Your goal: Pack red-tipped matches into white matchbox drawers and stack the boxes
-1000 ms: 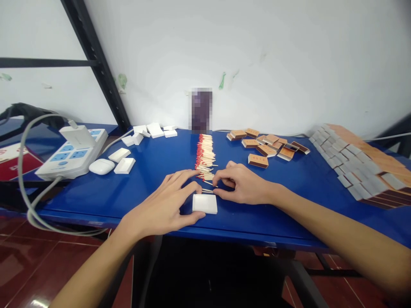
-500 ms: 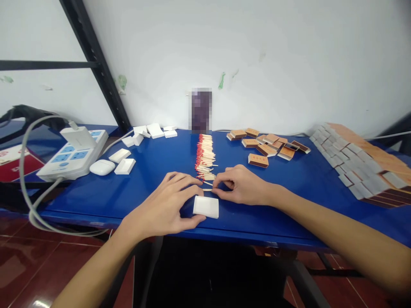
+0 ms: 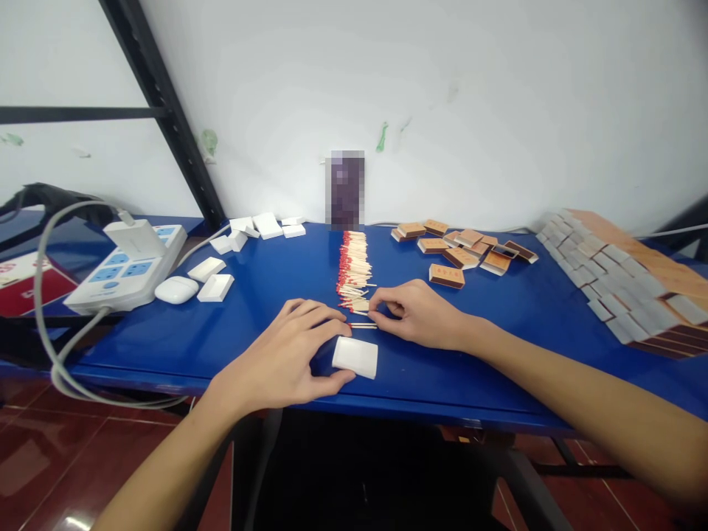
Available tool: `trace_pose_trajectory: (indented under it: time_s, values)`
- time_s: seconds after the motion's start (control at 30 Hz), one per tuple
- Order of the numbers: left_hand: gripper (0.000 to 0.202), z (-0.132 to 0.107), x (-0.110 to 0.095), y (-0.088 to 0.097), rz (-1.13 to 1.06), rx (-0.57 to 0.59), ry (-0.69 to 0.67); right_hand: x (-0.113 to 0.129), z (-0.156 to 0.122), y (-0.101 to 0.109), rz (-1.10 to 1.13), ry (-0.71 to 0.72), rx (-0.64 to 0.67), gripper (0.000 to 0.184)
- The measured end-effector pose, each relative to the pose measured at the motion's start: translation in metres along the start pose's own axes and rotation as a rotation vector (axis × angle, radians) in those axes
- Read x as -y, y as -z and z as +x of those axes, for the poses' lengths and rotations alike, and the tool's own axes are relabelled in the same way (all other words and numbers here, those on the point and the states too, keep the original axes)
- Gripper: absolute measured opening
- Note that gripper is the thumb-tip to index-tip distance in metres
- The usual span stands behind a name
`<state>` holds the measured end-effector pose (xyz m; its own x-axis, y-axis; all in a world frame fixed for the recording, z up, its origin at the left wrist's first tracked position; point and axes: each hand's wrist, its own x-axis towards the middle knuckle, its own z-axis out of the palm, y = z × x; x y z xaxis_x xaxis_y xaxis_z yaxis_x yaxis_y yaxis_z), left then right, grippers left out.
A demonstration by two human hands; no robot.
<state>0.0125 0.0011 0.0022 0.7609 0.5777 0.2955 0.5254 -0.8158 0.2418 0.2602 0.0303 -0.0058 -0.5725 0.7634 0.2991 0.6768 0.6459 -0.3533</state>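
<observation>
White tray (image 3: 355, 358) taken as reference. It sat at the near edge of the bench (image 3: 276, 273), slightly askew. The left hand (image 3: 296, 350) reached in from the tray's left, thumb at its near edge and forefinger by its far left corner; the fingers appeared to grip the tray between them, probably to steady it. Could not tell whether its hollow faced up.

Loose matches (image 3: 365, 325) lay just beyond the tray, red heads leftward. The row of matches (image 3: 354, 262) ran on beyond these, mostly heads left, presumably kept one way round for easy picking. The right hand (image 3: 420, 316) was beyond the tray and to its right, thumb and forefinger nearly together at the match ends; could not tell whether a match was pinched. Spare trays (image 3: 215, 287) lay far left of the tray and matchboxes (image 3: 447, 276) far right, likely sorted apart for access.

Versus one second earlier: tray shifted slightly nearer, its inner walls no longer plain to see; right thumb farther from the tray, the loose matches' right ends better exposed.
</observation>
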Motion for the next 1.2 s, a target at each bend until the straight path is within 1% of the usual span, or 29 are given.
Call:
trace_pose_trajectory:
  time_s: [0.17, 0.33, 0.57, 0.73, 0.9, 1.03, 1.1, 1.2]
  values:
    - [0.034, -0.0002, -0.0001, -0.0005, -0.007, -0.007, 0.007, -0.0034, 0.0001, -0.0020, -0.005, -0.014, -0.022, 0.011]
    - [0.035, 0.0002, 0.0001, -0.0001, -0.004, 0.006, 0.021, -0.0063, -0.0003, -0.0029, 0.023, -0.019, -0.028, 0.015]
    - [0.036, -0.0003, 0.0002, -0.0003, -0.015, 0.006, 0.027, -0.0038, 0.0006, -0.0022, 0.142, -0.089, -0.023, 0.016]
    - [0.035, -0.0004, -0.0003, -0.0009, -0.017, 0.005, 0.029, -0.0010, 0.0032, -0.0021, 0.163, -0.131, -0.028, 0.016]
    - [0.035, -0.0006, 0.0002, -0.0009, -0.008, 0.011, 0.028, 0.0026, 0.0038, 0.0009, 0.188, -0.156, 0.011, 0.016]
    - [0.036, -0.0009, 0.0008, -0.0012, 0.002, 0.014, 0.021, 0.0029, 0.0029, 0.0031, 0.233, -0.148, 0.048, 0.017]
    - [0.035, -0.0009, 0.0009, -0.0012, 0.004, 0.026, 0.025, 0.0016, 0.0028, 0.0024, 0.244, -0.154, 0.033, 0.017]
    - [0.035, -0.0008, 0.0008, -0.0008, 0.009, 0.039, 0.032, -0.0006, 0.0034, -0.0003, 0.224, -0.170, -0.027, 0.017]
